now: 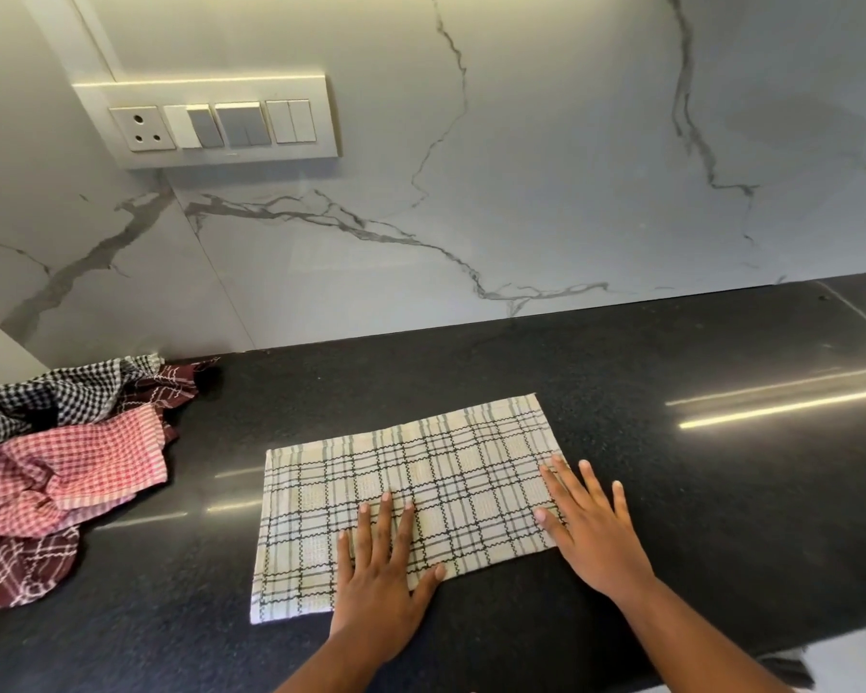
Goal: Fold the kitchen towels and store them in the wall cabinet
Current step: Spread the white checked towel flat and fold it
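**Q:** Cream checked towel [421, 482]: are the hands gripping it?

**A:** No. Both lie flat, fingers straight and spread. The left hand [378, 582] presses the towel's near edge around the middle. The right hand [591, 532] rests on its right end, partly on the counter [696, 517].

**Q:** How far along is the folding?

**A:** Early, I judge. This towel lies as a long, smooth rectangle, probably needing more folds. A crumpled pile [66, 452] of black, pink and maroon checked towels sits unfolded at the far left, well apart. Nothing looks stored, and the wall cabinet is out of view.

**Q:** And the room?

**A:** Polished black stone counter, with a white grey-veined marble wall [521, 192] behind. A switch plate [211, 122] with a socket is at upper left.
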`<state>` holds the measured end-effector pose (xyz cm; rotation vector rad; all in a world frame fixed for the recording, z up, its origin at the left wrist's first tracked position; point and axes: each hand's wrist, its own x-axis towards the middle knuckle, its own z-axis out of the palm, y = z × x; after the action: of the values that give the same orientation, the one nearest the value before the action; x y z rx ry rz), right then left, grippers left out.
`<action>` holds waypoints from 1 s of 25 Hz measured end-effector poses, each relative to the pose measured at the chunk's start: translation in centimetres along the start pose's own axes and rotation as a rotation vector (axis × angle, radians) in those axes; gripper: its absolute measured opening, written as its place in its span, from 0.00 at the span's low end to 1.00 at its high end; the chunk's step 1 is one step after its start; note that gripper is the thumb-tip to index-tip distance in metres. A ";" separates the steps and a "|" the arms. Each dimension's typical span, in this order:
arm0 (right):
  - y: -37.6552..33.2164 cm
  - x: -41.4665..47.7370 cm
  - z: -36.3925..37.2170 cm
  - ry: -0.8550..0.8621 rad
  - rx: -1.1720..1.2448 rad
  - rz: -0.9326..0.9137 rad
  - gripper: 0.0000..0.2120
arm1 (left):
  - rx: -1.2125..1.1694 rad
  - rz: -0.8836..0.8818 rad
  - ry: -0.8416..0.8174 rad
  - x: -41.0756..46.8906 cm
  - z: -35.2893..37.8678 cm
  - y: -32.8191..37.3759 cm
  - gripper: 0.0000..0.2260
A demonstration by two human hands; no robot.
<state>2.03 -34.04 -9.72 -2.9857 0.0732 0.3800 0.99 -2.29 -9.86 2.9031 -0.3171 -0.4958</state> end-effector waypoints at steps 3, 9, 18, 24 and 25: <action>1.5 -0.3 -0.4 -0.029 0.021 0.009 0.33 | 0.007 0.011 -0.035 0.2 0.0 1.5 0.38; 3.5 -0.5 -1.8 -0.067 0.239 -0.021 0.36 | 0.013 -0.005 -0.084 0.8 0.9 3.0 0.39; 3.2 -1.9 -2.7 0.125 0.173 0.340 0.29 | 0.017 -0.009 -0.067 1.0 1.2 2.7 0.39; 2.3 -1.2 -4.4 -0.032 0.244 0.349 0.19 | 0.013 -0.029 -0.043 0.3 0.9 3.3 0.38; 2.2 -1.3 -4.4 -0.023 0.272 0.348 0.16 | 0.012 -0.030 -0.040 0.2 1.0 3.3 0.38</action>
<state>1.68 -36.73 -5.42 -2.6930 0.5969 0.4028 0.26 -5.69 -10.11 2.9167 -0.2834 -0.5592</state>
